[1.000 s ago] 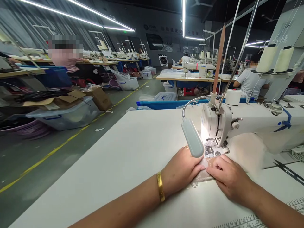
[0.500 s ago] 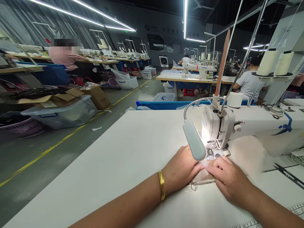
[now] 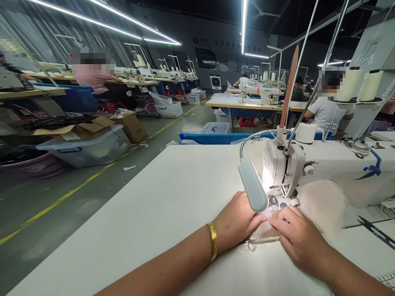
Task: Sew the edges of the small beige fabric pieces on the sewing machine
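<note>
A small piece of sheer, pale fabric (image 3: 264, 233) lies on the white table just in front of the needle area of a sewing machine (image 3: 276, 162). My left hand (image 3: 236, 218), with a gold bangle at the wrist, holds the fabric's left side; its thumb presses on the cloth, and the lamp hides some of its fingers. From the right, my right hand (image 3: 294, 228) pinches the same fabric between thumb and curled fingers. Both thumb tips are close together. A grey-green lamp (image 3: 253, 187) hangs over my left fingers and lights the needle area. A thin loop of trim shows at the fabric's near edge.
Black thread snips (image 3: 375, 231) lie to the right, near a printed ruler scale (image 3: 387, 276). Thread cones (image 3: 369, 85) stand behind the machine. Plastic bins (image 3: 83, 148) and boxes line the floor on the left. Co-workers sit at other machines.
The view has shifted slightly, so everything sits a little to the right and lower. Both hands keep nearly the same place on the fabric.
</note>
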`<state>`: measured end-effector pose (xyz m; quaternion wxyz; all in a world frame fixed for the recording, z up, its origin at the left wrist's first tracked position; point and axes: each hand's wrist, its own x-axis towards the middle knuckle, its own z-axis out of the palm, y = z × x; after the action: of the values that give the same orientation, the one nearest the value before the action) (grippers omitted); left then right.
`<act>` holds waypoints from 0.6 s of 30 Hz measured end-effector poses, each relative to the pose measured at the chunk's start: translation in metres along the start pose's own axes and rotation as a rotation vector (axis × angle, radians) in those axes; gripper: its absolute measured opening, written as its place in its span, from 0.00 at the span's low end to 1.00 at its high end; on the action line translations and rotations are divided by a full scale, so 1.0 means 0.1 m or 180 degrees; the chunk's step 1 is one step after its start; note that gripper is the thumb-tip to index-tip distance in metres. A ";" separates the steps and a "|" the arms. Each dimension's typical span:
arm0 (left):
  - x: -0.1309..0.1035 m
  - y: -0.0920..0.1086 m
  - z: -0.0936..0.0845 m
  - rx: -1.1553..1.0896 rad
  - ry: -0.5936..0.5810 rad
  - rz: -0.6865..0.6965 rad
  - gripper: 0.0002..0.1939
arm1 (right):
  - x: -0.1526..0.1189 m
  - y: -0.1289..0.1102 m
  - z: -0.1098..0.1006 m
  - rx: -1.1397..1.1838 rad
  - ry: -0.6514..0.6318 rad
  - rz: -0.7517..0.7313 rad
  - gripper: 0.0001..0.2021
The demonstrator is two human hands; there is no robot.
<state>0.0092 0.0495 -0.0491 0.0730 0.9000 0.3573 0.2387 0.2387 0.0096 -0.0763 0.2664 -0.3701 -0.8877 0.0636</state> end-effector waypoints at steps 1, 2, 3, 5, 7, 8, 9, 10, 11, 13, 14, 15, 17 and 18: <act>0.00 0.00 0.00 -0.0004 -0.0001 0.0003 0.06 | 0.00 0.00 0.00 -0.0004 0.0009 -0.0003 0.20; 0.00 0.00 0.00 -0.0002 0.0002 0.0006 0.06 | 0.00 0.00 0.00 -0.0009 0.0014 -0.0008 0.20; 0.00 0.00 0.00 0.0008 0.0006 0.0009 0.06 | 0.00 0.01 0.00 -0.0009 0.0013 -0.0018 0.20; 0.00 0.00 0.01 0.0038 0.0012 0.0014 0.06 | 0.00 0.01 0.00 -0.0002 0.0005 -0.0049 0.20; -0.01 -0.01 0.03 0.0062 0.0026 0.0029 0.07 | 0.00 0.01 0.00 0.0008 -0.0003 -0.0061 0.20; -0.01 -0.02 0.04 0.0071 0.0036 0.0032 0.07 | 0.00 0.01 0.00 0.0012 -0.0005 -0.0059 0.20; -0.01 -0.02 0.05 0.0083 0.0037 0.0035 0.07 | -0.01 0.01 0.00 0.0013 -0.0008 -0.0051 0.20; -0.01 -0.03 0.05 0.0097 0.0029 0.0035 0.07 | -0.01 0.01 0.01 0.0014 -0.0012 -0.0041 0.20; -0.01 -0.03 0.06 0.0119 0.0017 0.0030 0.07 | -0.01 0.01 0.01 0.0017 -0.0017 -0.0035 0.20; -0.01 -0.03 0.06 0.0182 -0.0010 0.0004 0.08 | -0.01 0.01 0.02 0.0016 -0.0019 -0.0030 0.21; -0.01 -0.03 0.06 0.0224 -0.0012 -0.0011 0.08 | -0.01 0.01 0.02 0.0010 -0.0021 -0.0028 0.21; -0.01 -0.02 0.06 0.0271 0.0005 -0.0023 0.09 | -0.01 0.01 0.02 0.0001 -0.0023 -0.0025 0.21; -0.02 -0.01 0.06 0.0343 0.0079 -0.0006 0.10 | 0.00 0.01 0.01 -0.0028 -0.0023 -0.0027 0.21; -0.03 0.01 0.06 0.0343 0.0112 0.0046 0.10 | 0.00 0.01 0.01 -0.0047 -0.0023 -0.0044 0.21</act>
<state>0.0106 0.0473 -0.0550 0.0165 0.9009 0.3644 0.2354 0.2387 0.0102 -0.0769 0.2608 -0.3657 -0.8916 0.0566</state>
